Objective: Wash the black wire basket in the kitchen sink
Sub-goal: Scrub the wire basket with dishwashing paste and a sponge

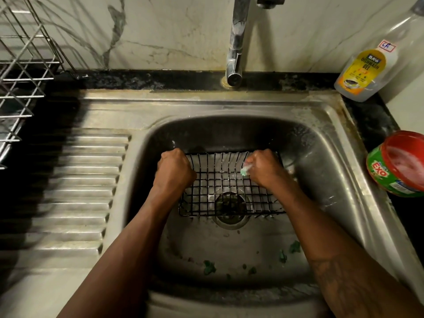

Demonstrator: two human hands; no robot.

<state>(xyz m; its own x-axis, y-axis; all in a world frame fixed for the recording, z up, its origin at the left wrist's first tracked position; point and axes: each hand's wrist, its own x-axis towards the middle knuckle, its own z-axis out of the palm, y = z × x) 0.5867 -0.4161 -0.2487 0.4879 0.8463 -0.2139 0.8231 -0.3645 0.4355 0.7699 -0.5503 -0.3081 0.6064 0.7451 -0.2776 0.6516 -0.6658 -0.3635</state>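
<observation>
The black wire basket [226,184] lies in the steel sink [321,157], over the drain [230,208]. My left hand [174,169] grips the basket's far left rim with fingers curled. Against the far right part of the basket, my right hand [263,168] holds a small green scrub pad [245,170]; soap foam shows on the pad and on nearby wires. The tap [236,49] stands behind the sink, and no water runs from it.
A dishwash gel bottle [364,72] leans at the back right corner. A red-lidded green tub [399,164] sits on the right counter. A steel dish rack [20,72] stands at the left, beside the ribbed drainboard [75,191]. Green scraps [210,267] lie on the sink floor.
</observation>
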